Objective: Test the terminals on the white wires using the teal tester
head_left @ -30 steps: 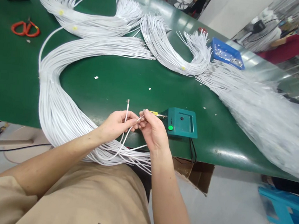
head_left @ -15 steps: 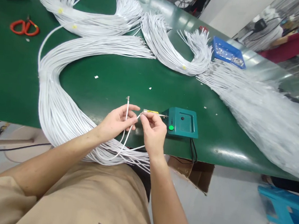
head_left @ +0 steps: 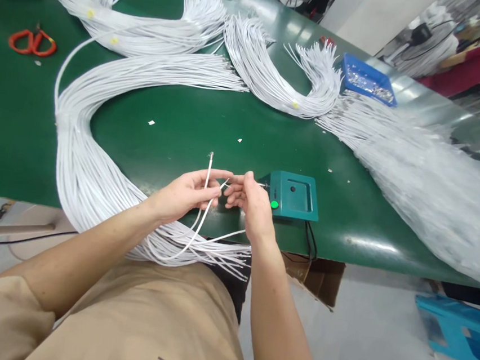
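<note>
My left hand (head_left: 194, 193) is closed on a white cable (head_left: 202, 224), pinched between thumb and fingers. One cable end with a metallic tip (head_left: 211, 157) points up past the fingers. A second, thin bare end (head_left: 225, 183) sticks out to the right. My right hand (head_left: 251, 201) is beside that end, its thumb raised and its fingers loosely curled and apart, with nothing visible in them. Just right of it sits a teal device (head_left: 294, 195) with a green round spot; a thin metal shaft (head_left: 263, 184) reaches from it behind my right hand.
White cable bundles (head_left: 110, 159) curve across the green table (head_left: 175, 145), with another bundle (head_left: 283, 82) behind. Plastic-wrapped cables (head_left: 428, 170) lie right. A blue tray (head_left: 368, 79) holds small metal parts. Orange-handled scissors (head_left: 33, 42) lie far left. A person in red sleeves (head_left: 471, 66) is beyond.
My right hand has let go of the cable end and shifted slightly right, its fingers spreading. The left hand keeps the cable, whose upright end has moved a little right.
</note>
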`<action>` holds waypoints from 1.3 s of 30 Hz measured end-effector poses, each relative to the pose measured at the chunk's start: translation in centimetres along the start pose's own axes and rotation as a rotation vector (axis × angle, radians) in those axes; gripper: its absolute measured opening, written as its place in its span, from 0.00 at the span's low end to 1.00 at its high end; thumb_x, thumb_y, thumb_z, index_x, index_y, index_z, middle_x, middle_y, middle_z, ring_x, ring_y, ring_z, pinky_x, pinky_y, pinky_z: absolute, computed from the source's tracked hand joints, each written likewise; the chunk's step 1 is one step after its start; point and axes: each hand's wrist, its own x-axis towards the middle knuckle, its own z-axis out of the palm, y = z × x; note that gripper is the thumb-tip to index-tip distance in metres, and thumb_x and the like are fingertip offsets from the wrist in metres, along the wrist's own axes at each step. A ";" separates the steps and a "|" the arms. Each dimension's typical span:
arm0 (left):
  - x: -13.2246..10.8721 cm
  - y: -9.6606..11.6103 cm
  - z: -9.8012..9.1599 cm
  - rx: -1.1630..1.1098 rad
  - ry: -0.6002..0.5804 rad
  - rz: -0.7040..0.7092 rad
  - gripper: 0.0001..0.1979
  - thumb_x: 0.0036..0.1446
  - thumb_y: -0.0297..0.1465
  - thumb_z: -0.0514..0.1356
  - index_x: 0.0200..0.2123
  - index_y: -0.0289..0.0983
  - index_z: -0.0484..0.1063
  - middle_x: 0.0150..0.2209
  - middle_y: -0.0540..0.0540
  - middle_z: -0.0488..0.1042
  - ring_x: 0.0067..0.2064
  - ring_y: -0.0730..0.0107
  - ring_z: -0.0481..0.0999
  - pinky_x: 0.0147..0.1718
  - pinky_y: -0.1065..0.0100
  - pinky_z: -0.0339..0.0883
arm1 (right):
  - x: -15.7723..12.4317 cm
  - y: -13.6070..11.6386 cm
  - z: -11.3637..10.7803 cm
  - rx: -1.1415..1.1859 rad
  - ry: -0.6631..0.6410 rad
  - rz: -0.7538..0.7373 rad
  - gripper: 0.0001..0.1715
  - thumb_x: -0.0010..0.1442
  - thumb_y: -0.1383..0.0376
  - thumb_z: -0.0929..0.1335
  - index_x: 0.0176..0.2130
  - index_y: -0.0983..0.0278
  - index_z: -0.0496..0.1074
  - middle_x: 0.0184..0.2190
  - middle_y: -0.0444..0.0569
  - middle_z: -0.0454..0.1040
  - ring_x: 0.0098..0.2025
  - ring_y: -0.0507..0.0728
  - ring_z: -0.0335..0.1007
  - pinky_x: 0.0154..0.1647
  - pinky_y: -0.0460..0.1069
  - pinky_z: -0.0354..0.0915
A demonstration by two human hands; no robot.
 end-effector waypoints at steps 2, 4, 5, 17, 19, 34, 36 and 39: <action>0.0 -0.1 0.0 0.100 0.005 0.051 0.18 0.54 0.30 0.63 0.49 0.39 0.72 0.29 0.52 0.66 0.26 0.81 0.66 0.23 0.78 0.60 | 0.3 0.0 -0.2 0.083 -0.101 0.077 0.23 0.58 0.48 0.64 0.30 0.65 0.70 0.25 0.45 0.70 0.23 0.49 0.64 0.26 0.46 0.64; 0.0 -0.1 0.1 0.169 0.013 0.078 0.18 0.54 0.30 0.63 0.49 0.38 0.71 0.29 0.52 0.67 0.26 0.80 0.67 0.23 0.77 0.61 | 0.5 0.2 -0.3 0.113 -0.153 0.091 0.18 0.54 0.52 0.69 0.28 0.65 0.69 0.25 0.43 0.70 0.23 0.48 0.64 0.28 0.45 0.64; 0.0 0.0 0.1 0.179 0.018 0.080 0.18 0.53 0.29 0.63 0.49 0.38 0.71 0.28 0.52 0.67 0.26 0.80 0.67 0.23 0.77 0.61 | 0.5 0.3 -0.3 0.111 -0.161 0.084 0.15 0.54 0.55 0.69 0.28 0.65 0.69 0.25 0.43 0.70 0.24 0.48 0.64 0.29 0.45 0.64; 2.0 0.1 0.5 0.055 0.122 -0.017 0.20 0.50 0.27 0.65 0.47 0.33 0.69 0.26 0.49 0.72 0.25 0.78 0.71 0.16 0.81 0.53 | 0.5 -0.6 -2.4 -1.304 0.149 -0.646 0.13 0.65 0.65 0.60 0.46 0.65 0.69 0.41 0.54 0.74 0.43 0.60 0.64 0.45 0.54 0.58; 2.4 -0.2 0.6 0.215 0.152 0.050 0.21 0.50 0.30 0.64 0.48 0.33 0.68 0.26 0.49 0.72 0.25 0.76 0.72 0.15 0.80 0.54 | 1.2 -1.2 -3.4 -1.377 0.132 -0.603 0.12 0.63 0.67 0.62 0.46 0.65 0.69 0.40 0.53 0.75 0.43 0.61 0.64 0.49 0.55 0.56; 3.7 -0.9 0.7 0.537 0.273 0.049 0.18 0.51 0.32 0.62 0.46 0.35 0.67 0.29 0.49 0.72 0.30 0.68 0.79 0.16 0.78 0.62 | 2.9 -1.3 -4.7 -1.385 0.017 -0.545 0.05 0.54 0.72 0.67 0.29 0.63 0.69 0.26 0.47 0.74 0.36 0.58 0.61 0.42 0.53 0.54; 3.8 -1.0 0.6 0.551 0.288 0.038 0.18 0.51 0.32 0.62 0.46 0.36 0.68 0.29 0.49 0.72 0.31 0.66 0.80 0.16 0.78 0.62 | 3.1 -1.2 -4.7 -1.387 0.025 -0.543 0.06 0.54 0.72 0.67 0.28 0.63 0.69 0.25 0.47 0.74 0.35 0.58 0.60 0.42 0.53 0.54; 3.9 -1.1 0.6 0.548 0.282 0.034 0.18 0.50 0.31 0.62 0.46 0.36 0.68 0.29 0.49 0.73 0.30 0.67 0.80 0.17 0.77 0.64 | 3.0 -1.3 -4.6 -1.388 0.025 -0.540 0.06 0.54 0.72 0.67 0.28 0.62 0.69 0.24 0.46 0.73 0.35 0.59 0.61 0.43 0.53 0.55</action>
